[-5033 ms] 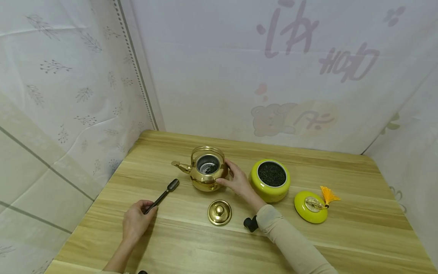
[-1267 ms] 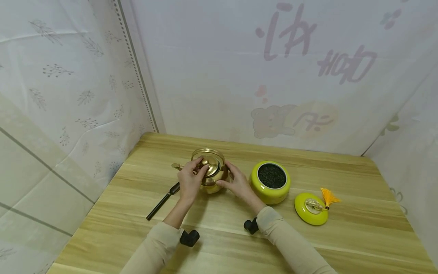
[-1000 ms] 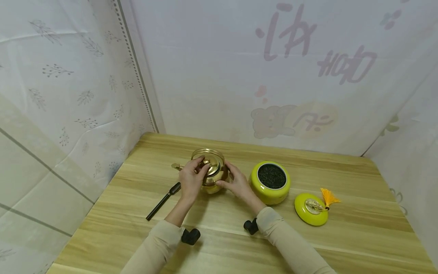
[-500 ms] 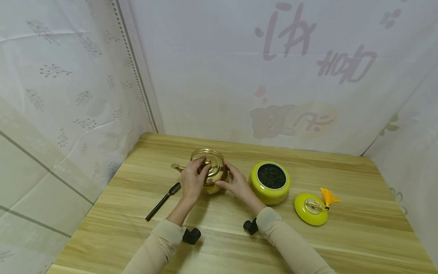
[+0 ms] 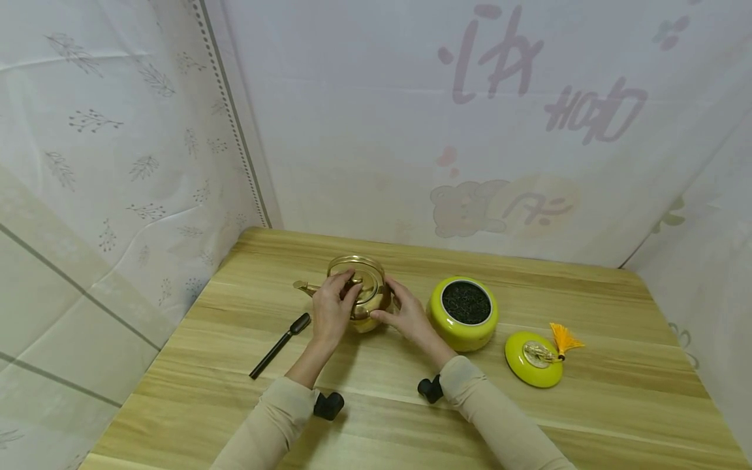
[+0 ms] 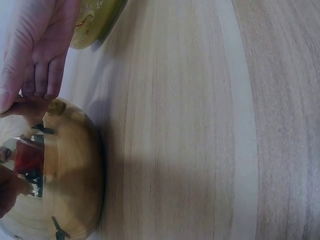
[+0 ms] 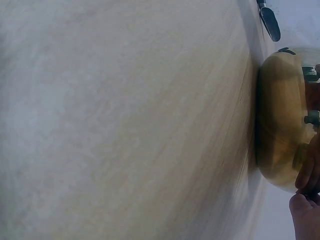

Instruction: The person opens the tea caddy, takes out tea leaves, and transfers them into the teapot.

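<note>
A shiny gold teapot point(image 5: 377, 301) with an overhead handle stands upright on the wooden table. Its gold lid point(image 5: 369, 284) covers the mouth, and my left hand point(image 5: 329, 313) pinches the lid's knob between thumb and fingers. My right hand point(image 5: 411, 318) curves round the pot's right side, thumb in front and fingertips partly hidden behind. In the right wrist view the thumb point(image 7: 303, 214) touches the gold body point(image 7: 281, 120). The left wrist view has the right hand point(image 6: 42, 45) at the top and the teapot point(image 6: 75, 165) below it.
Left of the pot lies a dark tea scoop point(image 5: 281, 346). A yellow jar point(image 5: 464, 336) of dark loose tea leaves stands right of my right hand. Farther right is its yellow lid point(image 5: 529, 371) with an orange tassel point(image 5: 566, 338). Pale printed cloth surrounds the table point(image 5: 617, 405).
Since the oldest frame, my left hand has laid down the scoop and brought the gold lid from the table onto the teapot. Over the last second the lid has shifted slightly; my right hand stays put.
</note>
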`<state>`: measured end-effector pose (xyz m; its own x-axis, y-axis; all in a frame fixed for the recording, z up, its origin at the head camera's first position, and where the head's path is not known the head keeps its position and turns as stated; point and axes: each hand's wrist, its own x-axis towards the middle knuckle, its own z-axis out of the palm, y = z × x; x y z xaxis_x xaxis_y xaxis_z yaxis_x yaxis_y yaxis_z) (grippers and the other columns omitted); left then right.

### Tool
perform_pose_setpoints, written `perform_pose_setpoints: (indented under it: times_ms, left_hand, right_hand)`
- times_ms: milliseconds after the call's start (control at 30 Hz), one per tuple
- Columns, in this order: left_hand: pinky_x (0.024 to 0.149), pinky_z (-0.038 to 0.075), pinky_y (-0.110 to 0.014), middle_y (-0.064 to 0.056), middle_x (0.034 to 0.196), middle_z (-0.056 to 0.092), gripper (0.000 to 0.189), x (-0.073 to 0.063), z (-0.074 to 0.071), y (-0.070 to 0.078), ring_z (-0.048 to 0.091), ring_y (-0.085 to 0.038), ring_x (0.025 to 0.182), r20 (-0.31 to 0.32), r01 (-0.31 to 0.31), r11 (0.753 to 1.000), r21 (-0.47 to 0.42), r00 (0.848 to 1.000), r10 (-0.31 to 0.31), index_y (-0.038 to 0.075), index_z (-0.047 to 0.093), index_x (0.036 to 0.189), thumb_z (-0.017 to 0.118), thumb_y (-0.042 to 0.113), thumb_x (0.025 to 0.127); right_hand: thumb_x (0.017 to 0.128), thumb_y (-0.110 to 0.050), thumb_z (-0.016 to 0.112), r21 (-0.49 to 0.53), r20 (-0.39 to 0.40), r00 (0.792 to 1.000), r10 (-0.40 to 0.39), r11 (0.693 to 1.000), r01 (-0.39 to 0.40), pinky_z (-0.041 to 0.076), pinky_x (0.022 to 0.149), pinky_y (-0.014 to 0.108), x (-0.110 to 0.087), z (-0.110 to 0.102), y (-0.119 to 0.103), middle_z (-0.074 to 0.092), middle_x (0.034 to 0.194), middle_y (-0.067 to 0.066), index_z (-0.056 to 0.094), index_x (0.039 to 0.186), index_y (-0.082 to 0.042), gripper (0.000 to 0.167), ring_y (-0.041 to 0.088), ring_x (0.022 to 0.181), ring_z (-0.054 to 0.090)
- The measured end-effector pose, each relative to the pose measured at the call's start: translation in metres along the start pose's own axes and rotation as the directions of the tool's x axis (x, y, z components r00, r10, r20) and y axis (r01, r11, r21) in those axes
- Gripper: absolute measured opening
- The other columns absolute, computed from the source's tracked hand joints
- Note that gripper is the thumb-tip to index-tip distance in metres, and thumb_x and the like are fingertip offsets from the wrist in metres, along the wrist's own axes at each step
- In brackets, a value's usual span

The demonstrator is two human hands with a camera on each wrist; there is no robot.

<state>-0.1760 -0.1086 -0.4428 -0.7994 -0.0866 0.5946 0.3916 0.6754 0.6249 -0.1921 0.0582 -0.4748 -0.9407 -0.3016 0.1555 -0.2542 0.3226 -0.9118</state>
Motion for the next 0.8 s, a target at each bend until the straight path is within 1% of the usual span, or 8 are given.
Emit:
perform_pose_setpoints:
  times_ms: [167,400,533,667,800]
  left_hand:
    - [0.051,0.051,-0.027,-0.015,0.090,0.067,0.027,0.0003,-0.0007,0.0003,0.061,-0.018,0.064,0.007,-0.009,1.000,0.007,1.000,0.009,-0.001,0.069,0.107,0.071,0.012,0.083]
    - [0.060,0.056,-0.032,-0.018,0.097,0.068,0.028,0.0000,-0.0024,0.0017,0.066,-0.023,0.073,0.025,-0.022,1.000,0.017,0.999,0.021,-0.003,0.067,0.109,0.070,0.011,0.084]
    - [0.059,0.056,-0.031,-0.018,0.097,0.068,0.029,-0.0010,-0.0023,0.0011,0.065,-0.023,0.072,0.029,-0.017,1.000,0.015,0.999,0.017,-0.003,0.067,0.109,0.069,0.012,0.085]
    - [0.057,0.055,-0.031,-0.017,0.096,0.068,0.029,-0.0011,-0.0017,0.0004,0.064,-0.022,0.069,0.022,-0.021,0.999,0.027,1.000,0.021,-0.002,0.067,0.109,0.070,0.013,0.085]
    - [0.057,0.055,-0.031,-0.018,0.098,0.068,0.029,-0.0006,-0.0016,0.0004,0.065,-0.022,0.070,0.018,-0.024,0.999,0.037,1.000,0.024,-0.002,0.067,0.109,0.070,0.013,0.085]
  right_hand:
    - [0.079,-0.015,0.076,0.003,-0.005,1.000,-0.006,1.000,0.006,0.033,0.109,0.041,-0.0002,0.0003,0.0012,0.034,0.149,0.016,0.034,0.144,-0.002,0.078,0.030,0.136,0.033]
    - [0.079,-0.016,0.076,-0.007,-0.008,1.000,-0.014,1.000,0.014,0.034,0.109,0.042,-0.0005,0.0002,0.0013,0.034,0.148,0.017,0.034,0.144,-0.001,0.078,0.031,0.136,0.034]
    - [0.079,-0.015,0.076,-0.007,-0.005,1.000,-0.007,1.000,0.007,0.034,0.109,0.040,-0.0003,0.0005,0.0015,0.034,0.149,0.016,0.033,0.144,-0.002,0.079,0.030,0.136,0.034]
    - [0.079,-0.016,0.076,0.001,-0.005,1.000,-0.022,1.000,0.022,0.035,0.109,0.041,0.0000,0.0005,0.0020,0.035,0.148,0.018,0.033,0.144,0.000,0.079,0.031,0.135,0.035]
    - [0.079,-0.015,0.076,0.010,-0.011,0.999,-0.034,0.999,0.034,0.035,0.108,0.042,-0.0002,0.0004,0.0015,0.035,0.147,0.019,0.034,0.144,0.001,0.079,0.032,0.135,0.035]
